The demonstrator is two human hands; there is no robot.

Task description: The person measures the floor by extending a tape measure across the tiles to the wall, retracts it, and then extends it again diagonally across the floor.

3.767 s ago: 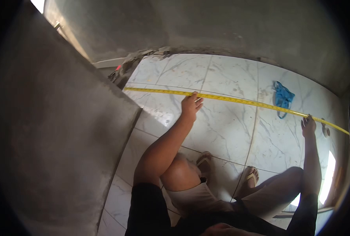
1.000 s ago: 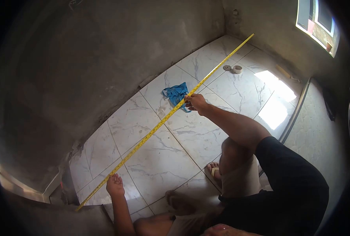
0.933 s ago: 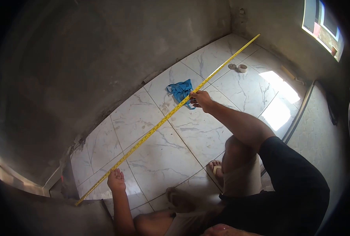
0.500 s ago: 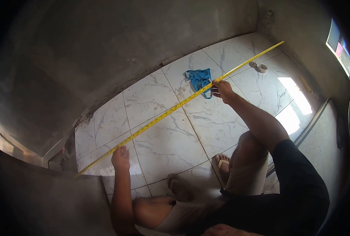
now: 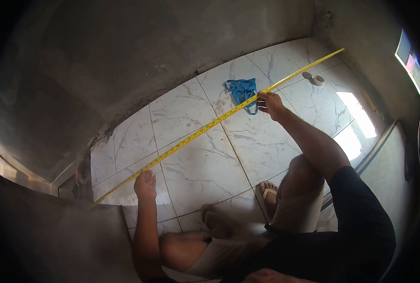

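Observation:
A yellow tape measure blade (image 5: 204, 129) stretches diagonally over the tiled floor, from the lower left to the far right corner. My left hand (image 5: 145, 185) grips its lower edge near the left end, with the other fingers loosely raised. Farther along, my right hand (image 5: 272, 105) pinches the blade between thumb and forefinger, its remaining fingers curled below. Just behind the right hand lies a crumpled blue plastic bag (image 5: 242, 89), partly crossed by the blade. The case of the tape measure cannot be made out.
A roll of tape (image 5: 318, 80) and a small round disc (image 5: 306, 75) rest on the white marbled tiles (image 5: 196, 174). Bare grey walls (image 5: 172, 42) border the floor. My sandalled foot (image 5: 269, 193) is at lower centre. A pale panel (image 5: 384, 165) leans at right.
The blade and both hands have shifted very slightly in view, mostly with a small camera movement. Both hands keep about the same places along the tape.

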